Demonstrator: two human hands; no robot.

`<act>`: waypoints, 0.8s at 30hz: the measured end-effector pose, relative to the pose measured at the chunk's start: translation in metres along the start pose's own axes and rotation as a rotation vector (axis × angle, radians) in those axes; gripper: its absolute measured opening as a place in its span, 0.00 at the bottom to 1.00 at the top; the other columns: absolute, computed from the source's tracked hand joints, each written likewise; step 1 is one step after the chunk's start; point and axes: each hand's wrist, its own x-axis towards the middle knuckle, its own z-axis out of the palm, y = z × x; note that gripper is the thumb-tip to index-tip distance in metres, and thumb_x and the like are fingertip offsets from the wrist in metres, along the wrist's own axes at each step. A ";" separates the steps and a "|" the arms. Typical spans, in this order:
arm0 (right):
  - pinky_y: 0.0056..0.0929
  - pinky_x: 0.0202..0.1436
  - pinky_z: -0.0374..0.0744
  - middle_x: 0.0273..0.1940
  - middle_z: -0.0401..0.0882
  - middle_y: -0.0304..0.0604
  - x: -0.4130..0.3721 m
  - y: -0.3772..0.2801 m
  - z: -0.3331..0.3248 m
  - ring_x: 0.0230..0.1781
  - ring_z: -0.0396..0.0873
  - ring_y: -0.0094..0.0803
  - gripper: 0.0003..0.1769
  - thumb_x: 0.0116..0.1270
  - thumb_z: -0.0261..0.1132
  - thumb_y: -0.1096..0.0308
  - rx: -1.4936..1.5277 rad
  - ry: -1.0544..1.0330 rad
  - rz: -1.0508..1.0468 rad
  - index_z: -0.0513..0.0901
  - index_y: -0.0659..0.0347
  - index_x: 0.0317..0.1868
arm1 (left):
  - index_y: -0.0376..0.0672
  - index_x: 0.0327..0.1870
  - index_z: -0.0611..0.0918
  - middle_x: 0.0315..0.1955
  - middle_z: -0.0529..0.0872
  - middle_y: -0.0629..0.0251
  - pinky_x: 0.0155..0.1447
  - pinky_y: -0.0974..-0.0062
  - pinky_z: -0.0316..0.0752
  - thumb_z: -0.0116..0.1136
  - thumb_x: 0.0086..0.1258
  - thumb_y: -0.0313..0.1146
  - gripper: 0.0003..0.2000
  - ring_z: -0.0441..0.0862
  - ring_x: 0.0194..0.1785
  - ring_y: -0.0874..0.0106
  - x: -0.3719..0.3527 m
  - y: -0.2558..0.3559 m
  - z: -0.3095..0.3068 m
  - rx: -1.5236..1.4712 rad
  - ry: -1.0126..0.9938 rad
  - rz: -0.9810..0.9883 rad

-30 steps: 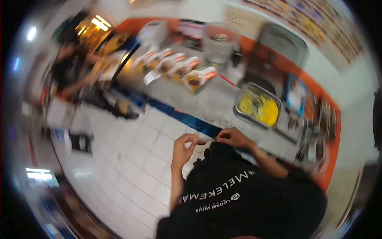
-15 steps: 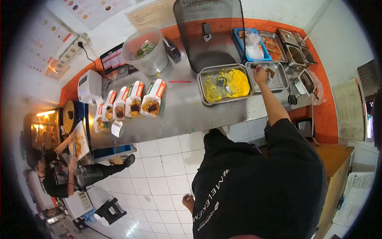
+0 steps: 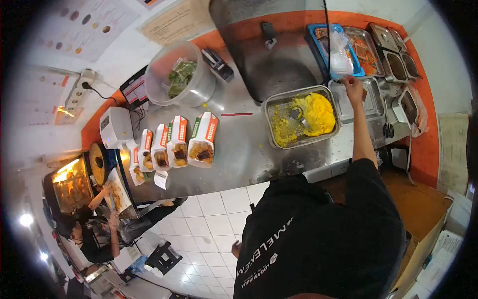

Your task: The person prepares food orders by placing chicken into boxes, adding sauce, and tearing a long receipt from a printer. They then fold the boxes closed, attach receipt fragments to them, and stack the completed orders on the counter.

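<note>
My right hand (image 3: pixel 352 90) reaches over a shallow metal tray (image 3: pixel 374 107), fingertips pinched together at its far edge. What they hold, if anything, is too small to make out. Just beyond the fingertips is a clear plastic bag (image 3: pixel 341 56) in a blue basket (image 3: pixel 357 67). Left of that hand, a metal pan (image 3: pixel 279 142) holds yellow rice (image 3: pixel 318 115), with a scoop-like utensil (image 3: pixel 298 115) lying in it. My left hand (image 3: pixel 236 248) hangs low beside my body, partly hidden by the shirt, fingers loosely bent and apart with nothing visible in them.
Several paper boxes of food (image 3: pixel 201 149) stand along the counter's left, beside a paper slip (image 3: pixel 161 180). Behind them are a clear tub with greens (image 3: pixel 181 79) and a white printer (image 3: pixel 115 127). A co-worker (image 3: pixel 97 239) handles a board (image 3: pixel 119 192) at far left.
My right hand has moved from the tray's left part to its far edge, near the plastic bag. The camera view has shifted, and my left hand stays low at my side.
</note>
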 end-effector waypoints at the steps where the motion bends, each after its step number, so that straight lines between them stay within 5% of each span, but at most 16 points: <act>1: 0.26 0.43 0.77 0.32 0.86 0.46 -0.012 -0.042 -0.010 0.35 0.82 0.27 0.10 0.67 0.65 0.68 -0.032 -0.032 -0.102 0.85 0.68 0.39 | 0.35 0.43 0.83 0.27 0.89 0.59 0.36 0.72 0.81 0.64 0.56 0.26 0.13 0.85 0.29 0.70 0.015 0.004 -0.003 -0.078 0.009 0.011; 2: 0.24 0.43 0.77 0.33 0.85 0.44 -0.016 -0.071 -0.011 0.35 0.80 0.24 0.11 0.68 0.65 0.67 -0.022 -0.024 -0.194 0.84 0.68 0.39 | 0.35 0.45 0.81 0.28 0.89 0.60 0.33 0.76 0.79 0.64 0.56 0.24 0.14 0.85 0.29 0.74 0.032 0.004 -0.004 -0.391 -0.012 0.000; 3: 0.23 0.43 0.76 0.33 0.85 0.42 -0.016 -0.098 -0.009 0.35 0.79 0.22 0.11 0.69 0.65 0.65 -0.011 -0.015 -0.291 0.84 0.68 0.38 | 0.34 0.45 0.81 0.27 0.89 0.60 0.33 0.78 0.77 0.63 0.57 0.24 0.14 0.83 0.28 0.75 0.054 0.001 -0.001 -0.270 0.003 0.050; 4: 0.22 0.45 0.75 0.34 0.83 0.37 -0.019 -0.129 -0.009 0.36 0.77 0.20 0.12 0.72 0.63 0.64 0.111 -0.161 -0.089 0.83 0.67 0.38 | 0.34 0.45 0.81 0.26 0.88 0.61 0.33 0.78 0.77 0.63 0.57 0.24 0.13 0.82 0.26 0.75 0.067 0.019 -0.006 -0.217 0.013 0.080; 6: 0.21 0.46 0.74 0.35 0.81 0.34 -0.035 -0.199 0.010 0.38 0.76 0.18 0.11 0.74 0.61 0.65 0.315 -0.261 -0.116 0.81 0.64 0.39 | 0.32 0.44 0.81 0.24 0.86 0.61 0.33 0.76 0.77 0.62 0.58 0.24 0.13 0.81 0.26 0.75 0.102 0.024 -0.008 -0.174 0.081 0.236; 10: 0.18 0.48 0.72 0.37 0.83 0.36 -0.093 -0.312 0.081 0.41 0.77 0.18 0.08 0.75 0.60 0.65 0.585 -0.512 -0.062 0.78 0.61 0.43 | 0.37 0.45 0.82 0.28 0.86 0.61 0.40 0.75 0.79 0.62 0.61 0.23 0.10 0.83 0.32 0.73 0.151 0.031 -0.016 -0.364 0.035 0.197; 18: 0.22 0.45 0.75 0.41 0.84 0.38 -0.277 -0.443 0.341 0.39 0.77 0.18 0.07 0.75 0.59 0.65 0.565 -1.036 -0.101 0.77 0.59 0.42 | 0.37 0.44 0.84 0.30 0.86 0.57 0.38 0.73 0.82 0.60 0.62 0.24 0.10 0.86 0.34 0.68 0.215 -0.035 -0.076 -0.228 0.071 0.123; 20: 0.23 0.44 0.76 0.39 0.84 0.41 -0.338 -0.463 0.411 0.37 0.78 0.20 0.08 0.74 0.61 0.65 0.447 -1.109 -0.294 0.77 0.62 0.41 | 0.36 0.44 0.83 0.31 0.87 0.54 0.39 0.72 0.82 0.57 0.64 0.26 0.09 0.87 0.35 0.64 0.224 -0.056 -0.095 -0.316 0.051 0.093; 24: 0.29 0.46 0.78 0.42 0.84 0.48 -0.432 -0.523 0.517 0.39 0.82 0.32 0.15 0.68 0.65 0.64 0.242 -1.188 -0.231 0.78 0.69 0.47 | 0.35 0.44 0.84 0.31 0.87 0.54 0.40 0.71 0.83 0.55 0.66 0.27 0.09 0.86 0.34 0.64 0.242 -0.088 -0.138 -0.330 0.062 -0.037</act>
